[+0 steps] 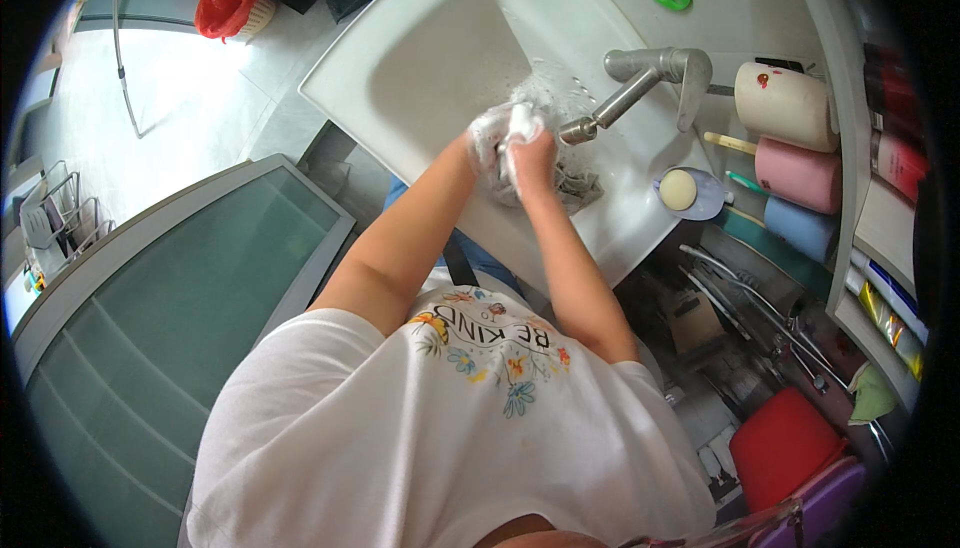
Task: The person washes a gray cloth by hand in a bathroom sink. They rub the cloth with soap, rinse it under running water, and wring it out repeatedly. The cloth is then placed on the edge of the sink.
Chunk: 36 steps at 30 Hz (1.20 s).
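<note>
Both my hands are together over the white ceramic sink (442, 60), coated in soap suds. My right hand (534, 162) is closed around a bunched, lathered cloth (523, 122). Foam hides most of my left hand (484, 139), which grips the same cloth from the other side. Below them, wet greyish fabric (581, 186) lies crumpled in the basin; whether it is part of the same cloth I cannot tell. The metal faucet (637, 90) reaches in from the right, its spout end close beside my right hand. Suds and bubbles spread over the basin behind my hands.
A round soap bar (678, 189) rests on a pale blue dish (709, 199) at the sink's right corner. Cream (784, 107), pink (799, 174) and blue cups (799, 225) line the right side. A frosted glass door (202, 315) stands left. A red plastic container (784, 443) sits lower right.
</note>
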### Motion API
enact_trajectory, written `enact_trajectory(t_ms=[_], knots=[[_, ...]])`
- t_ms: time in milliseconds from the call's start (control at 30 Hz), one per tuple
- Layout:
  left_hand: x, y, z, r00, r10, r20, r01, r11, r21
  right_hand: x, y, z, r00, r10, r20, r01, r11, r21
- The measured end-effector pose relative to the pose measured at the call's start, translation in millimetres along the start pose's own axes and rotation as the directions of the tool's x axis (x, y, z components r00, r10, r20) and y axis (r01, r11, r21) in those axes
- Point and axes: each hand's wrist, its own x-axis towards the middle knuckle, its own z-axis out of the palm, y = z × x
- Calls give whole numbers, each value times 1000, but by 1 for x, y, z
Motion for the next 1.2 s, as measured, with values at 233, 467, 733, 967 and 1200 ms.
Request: enact_trajectory(t_ms=[233,467,733,967,1200], knots=[[-2,6,-13,944,249,218,-304,392,868,-30,-12,2,868,-490,-74,443,834,-330],[-1,-14,36,977,39,-212,62,891,450,33,37,-1,890,319,-324,-187,907,378],[-12,-2,42,940,-17,-341,143,926,349,8,30,6,936,-228,-268,108,911,-398],[-53,39,84,910,27,-413,54,982,182,60,69,-42,969,185,167,-223,940,258],[-51,53,77,995,-43,-95,104,417,903,24,19,-63,925,48,378,-178,932,316]])
